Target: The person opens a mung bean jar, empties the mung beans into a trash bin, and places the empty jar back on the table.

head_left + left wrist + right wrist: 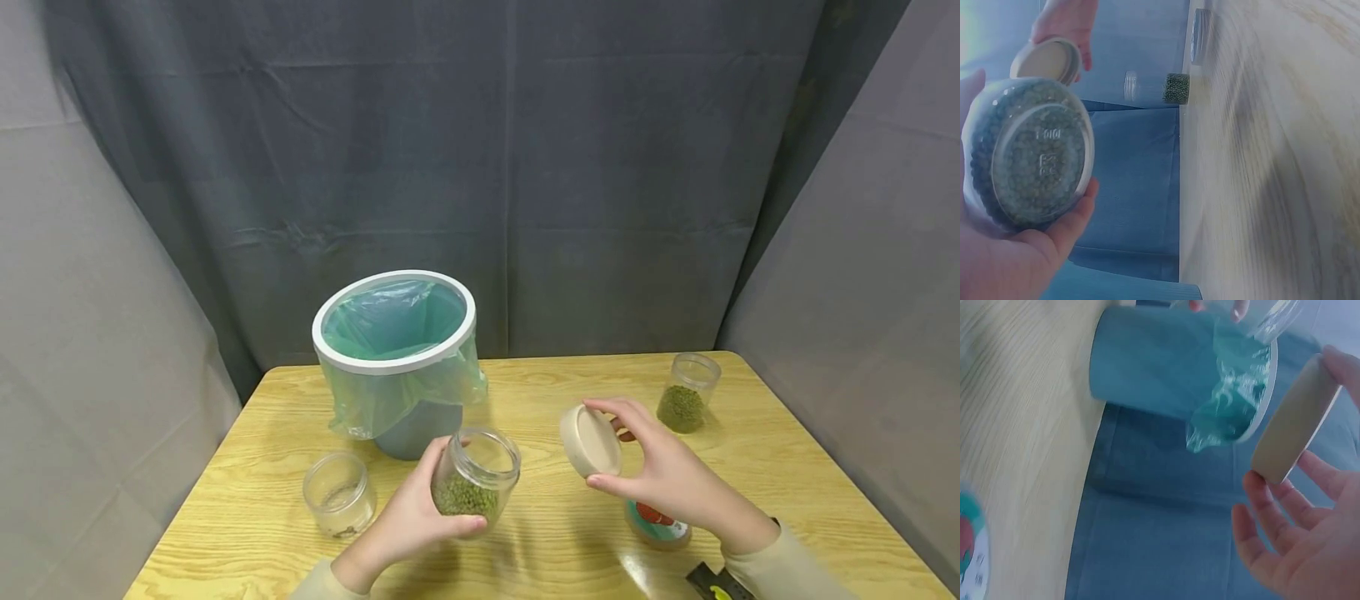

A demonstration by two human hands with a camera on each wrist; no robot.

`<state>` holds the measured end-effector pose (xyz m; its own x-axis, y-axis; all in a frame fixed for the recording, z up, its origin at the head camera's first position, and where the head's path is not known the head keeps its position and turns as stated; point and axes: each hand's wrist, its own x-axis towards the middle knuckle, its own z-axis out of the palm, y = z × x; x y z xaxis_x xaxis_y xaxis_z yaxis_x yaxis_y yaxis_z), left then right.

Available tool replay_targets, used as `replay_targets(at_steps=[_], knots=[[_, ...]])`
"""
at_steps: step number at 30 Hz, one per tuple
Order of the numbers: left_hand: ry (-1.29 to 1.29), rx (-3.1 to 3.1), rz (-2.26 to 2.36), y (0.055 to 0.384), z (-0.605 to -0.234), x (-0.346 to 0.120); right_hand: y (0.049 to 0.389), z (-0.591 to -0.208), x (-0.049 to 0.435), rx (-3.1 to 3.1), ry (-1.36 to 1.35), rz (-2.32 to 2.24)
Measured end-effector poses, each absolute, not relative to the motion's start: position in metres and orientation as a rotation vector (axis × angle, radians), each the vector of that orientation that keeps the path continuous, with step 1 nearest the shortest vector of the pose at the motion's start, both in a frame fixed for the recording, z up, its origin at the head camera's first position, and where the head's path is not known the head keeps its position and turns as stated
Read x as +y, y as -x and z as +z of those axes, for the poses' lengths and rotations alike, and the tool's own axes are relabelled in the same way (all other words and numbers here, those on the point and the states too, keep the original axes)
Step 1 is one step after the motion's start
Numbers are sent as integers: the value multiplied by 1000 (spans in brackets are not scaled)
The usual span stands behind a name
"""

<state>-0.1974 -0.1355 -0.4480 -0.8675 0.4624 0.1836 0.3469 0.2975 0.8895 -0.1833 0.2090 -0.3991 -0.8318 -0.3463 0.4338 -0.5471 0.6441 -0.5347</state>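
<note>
My left hand (423, 508) grips a clear jar (477, 475) partly filled with green beans, its mouth uncovered and tipped to the right. The left wrist view shows the jar's round base (1041, 165), with beans pressed against it. In my right hand (660, 467) a beige round lid (591, 442) is pinched by its rim between thumb and fingers, its hollow side turned toward the right. The lid is held in the air to the right of the jar, apart from it. Below the right hand lies a round item with a green and red label (656, 525).
A grey bin (420, 429) with a white rim and green liner stands at the back left. An uncovered clear jar (339, 496) sits at the left. Another jar with green beans (684, 404) is at the back right. A black strap (718, 582) lies near the right sleeve.
</note>
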Motion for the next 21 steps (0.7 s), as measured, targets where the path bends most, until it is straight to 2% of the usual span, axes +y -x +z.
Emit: replay_targets(at_steps=[11,21], knots=[[-699,2415,1718,195,-447,-140,181,-420,255,-2739,-444,906],[-710,2361,1772,191,-450,-145,180,-445,301,-2832,-358,820]])
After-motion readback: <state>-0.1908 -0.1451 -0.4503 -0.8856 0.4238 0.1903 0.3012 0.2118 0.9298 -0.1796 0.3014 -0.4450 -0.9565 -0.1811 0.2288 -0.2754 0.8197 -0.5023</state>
